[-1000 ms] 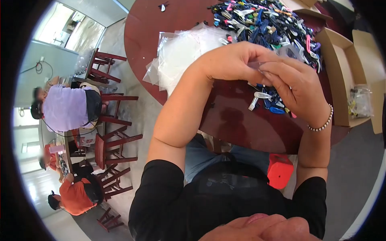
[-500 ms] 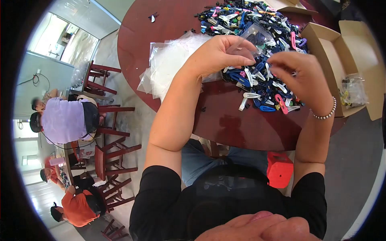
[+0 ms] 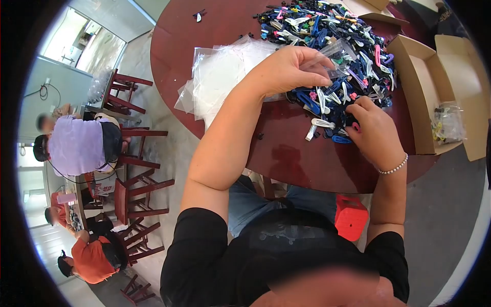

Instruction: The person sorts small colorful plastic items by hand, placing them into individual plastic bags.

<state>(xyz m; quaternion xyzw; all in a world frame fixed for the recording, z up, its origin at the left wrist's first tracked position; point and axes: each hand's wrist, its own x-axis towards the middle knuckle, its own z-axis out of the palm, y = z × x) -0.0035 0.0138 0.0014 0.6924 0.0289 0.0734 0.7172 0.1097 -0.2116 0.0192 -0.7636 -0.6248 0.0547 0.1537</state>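
Observation:
A large pile of hair clips (image 3: 302,30), in blue, white, black and pink, lies on the dark red round table (image 3: 176,30). Over the pile's near left side, my left hand (image 3: 296,69) pinches a clear plastic bag (image 3: 337,51) between thumb and fingers. My right hand (image 3: 372,125), with a beaded bracelet at its wrist, rests at the pile's near right edge. Its fingers curl around a pink clip (image 3: 356,127). White and clear flat bags (image 3: 217,71) are stacked left of my left hand.
An open cardboard box (image 3: 419,77) at the right holds a small bag of clips (image 3: 449,123). A red stool (image 3: 351,217) stands below the table edge. Several people sit at the left, one in a purple shirt (image 3: 76,146), beside wooden stools (image 3: 121,202).
My right hand has moved down and away from my left hand, onto the pile's near edge at the pink clip. My left hand still holds the bag and has shifted slightly right.

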